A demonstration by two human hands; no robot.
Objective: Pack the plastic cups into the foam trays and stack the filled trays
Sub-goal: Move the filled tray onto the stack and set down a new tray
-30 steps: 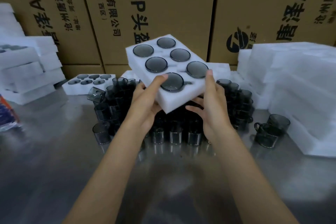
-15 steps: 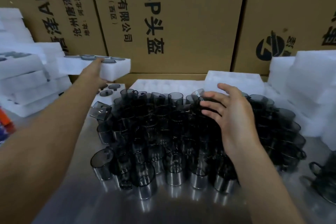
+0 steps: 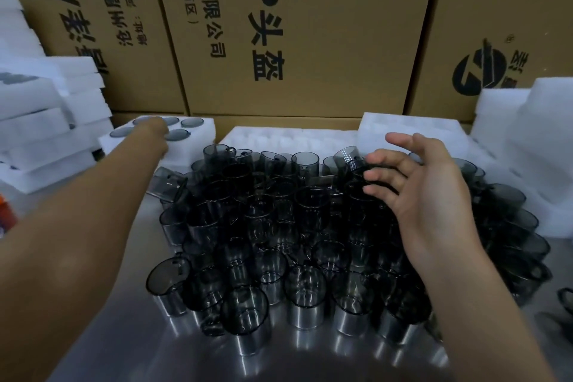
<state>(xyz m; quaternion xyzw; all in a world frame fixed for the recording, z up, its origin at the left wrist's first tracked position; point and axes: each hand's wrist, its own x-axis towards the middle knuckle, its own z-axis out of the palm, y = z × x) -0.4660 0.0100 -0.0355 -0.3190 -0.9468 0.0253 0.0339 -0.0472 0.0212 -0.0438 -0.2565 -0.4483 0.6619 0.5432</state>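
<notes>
Looking past cardboard cartons (image 3: 294, 31) at back, I take the smoky cup cluster (image 3: 310, 226) on the steel table (image 3: 130, 341) as landmark. Left of it, white foam stacks (image 3: 40, 121). At its back-left, filled foam tray (image 3: 192, 136) under my left hand (image 3: 152, 136), grip blurred, can't tell. Over its right side, my right hand (image 3: 431, 186) hovers, fingers spread, holding nothing.

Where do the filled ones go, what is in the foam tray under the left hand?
The foam tray holds dark cups in its holes; four show. The left hand covers the rest.
</notes>
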